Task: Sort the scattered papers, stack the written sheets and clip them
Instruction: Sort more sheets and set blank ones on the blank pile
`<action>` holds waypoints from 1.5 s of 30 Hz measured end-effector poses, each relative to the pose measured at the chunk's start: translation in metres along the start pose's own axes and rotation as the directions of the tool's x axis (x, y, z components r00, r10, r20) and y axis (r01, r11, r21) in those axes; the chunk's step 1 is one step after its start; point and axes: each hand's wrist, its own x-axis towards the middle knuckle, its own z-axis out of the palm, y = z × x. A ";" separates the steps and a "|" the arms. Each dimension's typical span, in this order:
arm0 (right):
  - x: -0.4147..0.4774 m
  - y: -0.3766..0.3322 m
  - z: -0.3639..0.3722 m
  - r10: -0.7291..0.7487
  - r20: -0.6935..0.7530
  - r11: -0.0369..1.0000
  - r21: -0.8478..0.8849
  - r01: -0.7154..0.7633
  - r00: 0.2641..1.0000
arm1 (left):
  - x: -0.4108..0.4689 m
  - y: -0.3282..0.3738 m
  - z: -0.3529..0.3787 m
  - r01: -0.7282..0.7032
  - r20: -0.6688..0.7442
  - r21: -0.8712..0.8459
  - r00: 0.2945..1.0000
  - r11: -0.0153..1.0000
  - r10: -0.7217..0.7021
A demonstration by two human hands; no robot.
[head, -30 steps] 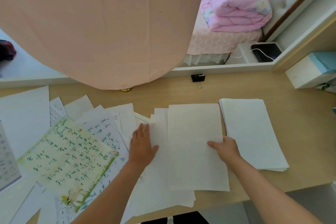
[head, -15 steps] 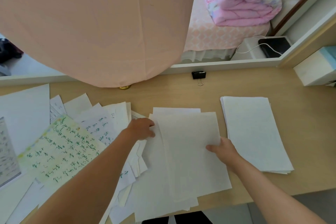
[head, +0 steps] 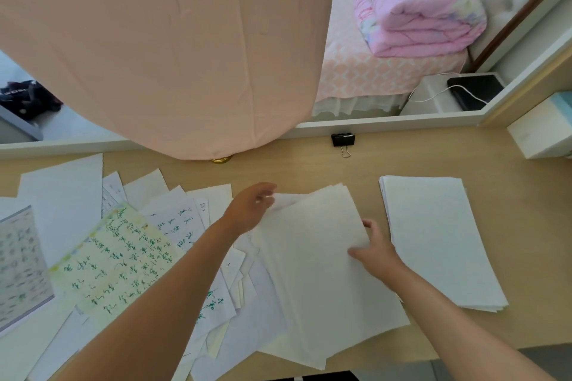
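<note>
1. Head view: hands work over a pale wooden desk (head: 309, 170) strewn with paper. The left hand (head: 250, 210) pinches the far left corner of a blank cream sheet (head: 325, 257) near the middle of the desk, fingers curled around its edge.
2. The right hand (head: 376, 252) grips the same sheet at its right edge, thumb on top and fingers tucked beneath; the sheet sits skewed, its far end swung to the right, over other loose pale sheets that reach the near edge of the desk.
3. Just to the right, apart from that pile, lies a squared stack of white sheets (head: 433, 241), flat on the desk, no hand on it.
4. Scattered papers (head: 185, 219) cover the left half of the desk, overlapping at all angles; several carry green handwriting. Among them a written sheet with a yellow-green floral border (head: 114, 260) lies on top, tilted, partly under the left forearm.
5. A black binder clip (head: 343, 140) stands at the far edge of the desk against the white ledge, well apart from both hands and every stack.
6. A large peach-pink cloth (head: 154, 40) hangs over the far left of the scene; beyond the ledge, a folded pink quilt (head: 418, 6) rests on a bed.
</note>
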 end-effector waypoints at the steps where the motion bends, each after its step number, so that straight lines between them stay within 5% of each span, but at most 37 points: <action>1: 0.000 0.003 -0.001 0.019 -0.051 1.000 -0.007 -0.019 0.999 | -0.002 -0.011 0.003 0.044 -0.091 0.061 0.995 0.997 -0.038; 3: 0.002 0.012 0.001 0.075 -0.128 0.996 -0.043 -0.081 0.989 | -0.004 -0.030 0.010 0.114 -0.171 0.271 0.983 0.956 -0.069; 6: 0.004 0.021 0.009 0.119 -0.200 0.981 -0.125 -0.145 0.973 | -0.002 -0.045 0.016 0.045 -0.058 0.587 0.998 0.808 -0.013; 9: 0.006 0.022 0.017 0.128 -0.254 0.979 -0.124 -0.164 0.959 | 0.010 -0.046 0.017 -0.026 0.101 0.698 0.993 0.716 -0.062; 12: 0.009 0.024 0.024 0.155 -0.285 0.979 -0.082 -0.185 0.946 | 0.021 -0.039 0.023 -0.047 0.099 0.730 0.994 0.682 -0.037; 16: 0.008 0.027 0.024 0.161 -0.270 0.983 -0.041 -0.178 0.949 | 0.032 -0.029 0.030 0.029 0.100 0.571 0.989 0.821 -0.105; 21: 0.004 0.023 0.013 0.138 -0.230 0.990 0.048 -0.130 0.963 | 0.036 -0.027 0.027 0.051 0.144 0.521 0.979 0.852 -0.147; 25: 0.004 0.019 0.001 0.131 -0.219 0.986 0.133 -0.104 0.967 | 0.026 -0.024 0.025 0.142 0.003 0.039 0.990 0.989 -0.143; 28: 0.005 0.016 0.000 0.137 -0.232 0.982 0.159 -0.102 0.963 | 0.010 -0.024 0.026 0.272 0.043 -0.422 0.959 0.865 -0.281; 30: 0.007 0.013 0.003 0.147 -0.251 0.979 0.173 -0.105 0.957 | 0.001 -0.028 0.029 0.335 0.140 -0.550 0.940 0.765 -0.311; 35: 0.014 0.012 0.010 0.208 -0.321 0.970 0.191 -0.152 0.924 | -0.015 -0.033 0.049 0.413 0.266 -0.644 0.910 0.644 -0.318; 42: 0.008 0.004 0.017 0.152 -0.240 0.987 0.096 -0.132 0.959 | -0.030 -0.016 0.081 0.330 0.089 -0.501 0.939 0.800 -0.332; 45: 0.006 0.002 0.006 0.122 -0.231 0.985 0.144 -0.090 0.965 | -0.036 -0.005 0.076 0.308 0.134 -0.573 0.949 0.759 -0.284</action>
